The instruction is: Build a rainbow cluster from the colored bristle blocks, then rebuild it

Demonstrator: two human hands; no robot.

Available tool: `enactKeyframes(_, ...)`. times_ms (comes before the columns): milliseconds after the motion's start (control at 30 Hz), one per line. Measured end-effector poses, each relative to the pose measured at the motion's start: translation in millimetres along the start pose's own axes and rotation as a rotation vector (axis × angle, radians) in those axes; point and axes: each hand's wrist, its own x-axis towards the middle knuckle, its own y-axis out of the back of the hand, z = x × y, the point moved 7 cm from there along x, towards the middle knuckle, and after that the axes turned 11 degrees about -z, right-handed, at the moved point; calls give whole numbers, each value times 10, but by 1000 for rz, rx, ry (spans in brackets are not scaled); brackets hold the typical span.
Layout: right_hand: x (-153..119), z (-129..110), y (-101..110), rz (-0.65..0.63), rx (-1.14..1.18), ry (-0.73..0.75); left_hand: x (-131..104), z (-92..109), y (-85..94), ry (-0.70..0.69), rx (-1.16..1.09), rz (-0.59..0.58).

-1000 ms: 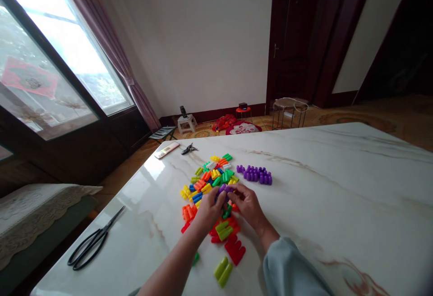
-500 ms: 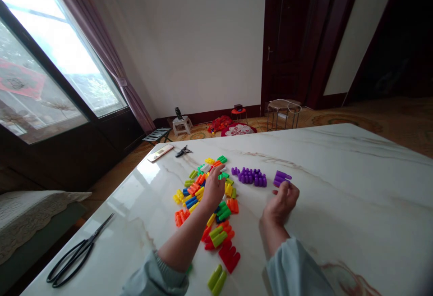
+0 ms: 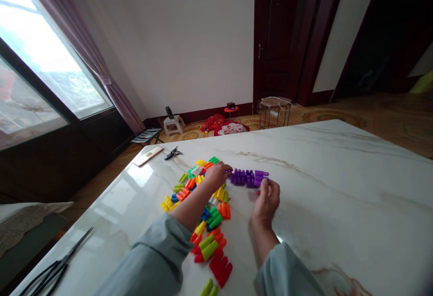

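A glossy purple pronged piece [image 3: 261, 178] is lying at the right end of a compact purple cluster [image 3: 241, 177], its prongs pointing right, while the cluster is showing closely packed rounded knobs and resting on the white marbled table [image 3: 338, 183], beside loose multicoloured pieces [image 3: 215, 217].

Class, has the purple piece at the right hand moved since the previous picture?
Yes: judged against the black tool, the purple piece has moved left, toward the purple cluster.
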Motion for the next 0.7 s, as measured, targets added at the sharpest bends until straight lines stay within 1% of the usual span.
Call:
enactKeyframes(133,-11,-58,-12,-19,4,21,29,16,25,93,-68,32)
enactKeyframes(333,-18,-77,-17,-19,8,35,100,22,-2,108,-166,40)
enactKeyframes(400,-15,-67,-16,-15,5,40,29,-11,28,120,-208,74)
enactKeyframes(433,-12,-64,-14,-12,6,42,-54,-28,58,121,-237,107)
enactKeyframes(467,-9,-63,-13,-8,11,43,-175,-43,95,117,-271,148)
enactKeyframes(533,-2,-74,-15,-6,29,50,-535,-57,162,92,-331,243)
enactKeyframes(600,5,-110,-16,-4,32,79,-1021,-67,170,75,-358,318)
enactKeyframes(667,9,-163,-31,-21,-4,128,-1553,-80,94,75,-325,355)
enactKeyframes(700,9,-191,-45,-39,-39,161,-1811,-105,31,100,-295,369)
